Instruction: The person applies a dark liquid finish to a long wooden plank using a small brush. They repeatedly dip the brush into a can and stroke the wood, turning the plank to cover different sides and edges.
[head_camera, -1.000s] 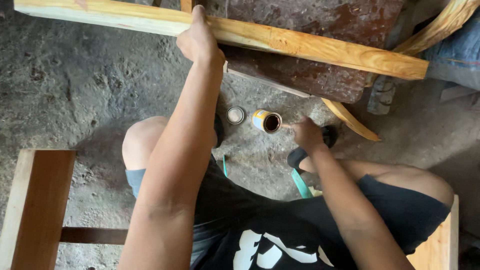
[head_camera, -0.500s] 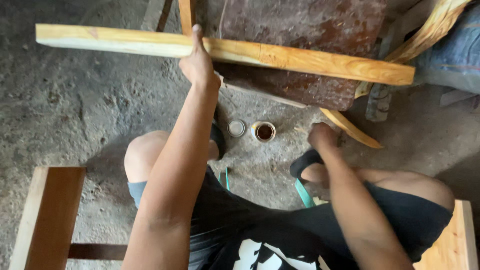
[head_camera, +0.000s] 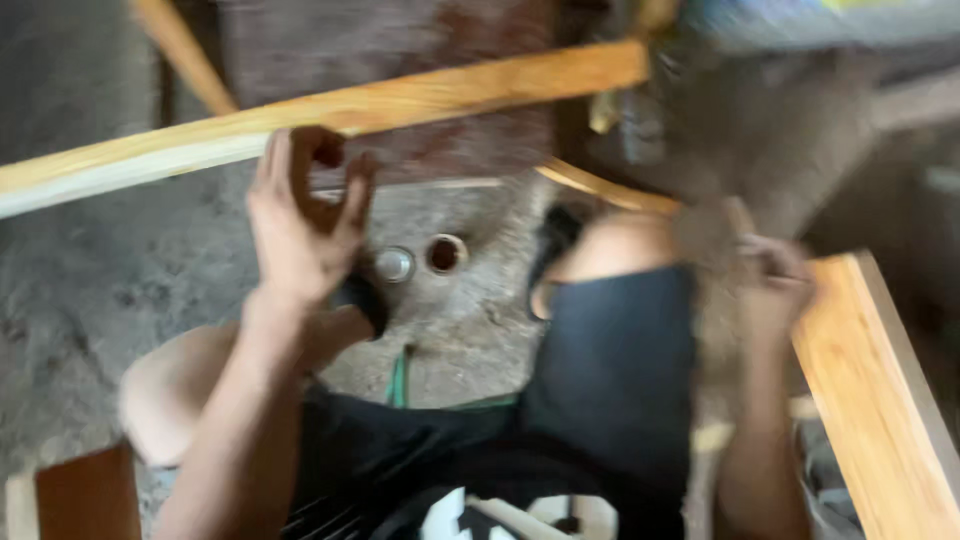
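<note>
**Hands at a pale wooden rail, seen through heavy blur**

The fingers of the left hand (head_camera: 300, 225) curl loosely upward, spread apart rather than clenched, with the tips just below the long wooden rail (head_camera: 330, 115) that crosses the frame at a slant; the blur hides whether they touch the wood. The right hand (head_camera: 775, 285) sits at the near end of a second wooden board (head_camera: 875, 400) along the right edge. Its fingers are smeared by motion, and whether they are closed on anything cannot be told.

Between the two hands, on the rough grey floor (head_camera: 90, 280), stand a small open tin (head_camera: 446, 253) with a dark inside and, just beside it, a round lid (head_camera: 394, 264). The person sits low, bare knees raised to either side, in black shorts and a black shirt with a white print cut off by the bottom edge. A thin green strip (head_camera: 400, 375) lies on the floor between the legs.

A brown wooden piece (head_camera: 85, 495) is cropped at the lower left corner. Behind the rail, a dark reddish slab (head_camera: 400, 40) and another slanted wooden strip (head_camera: 180, 50) are too soft to make out further.
</note>
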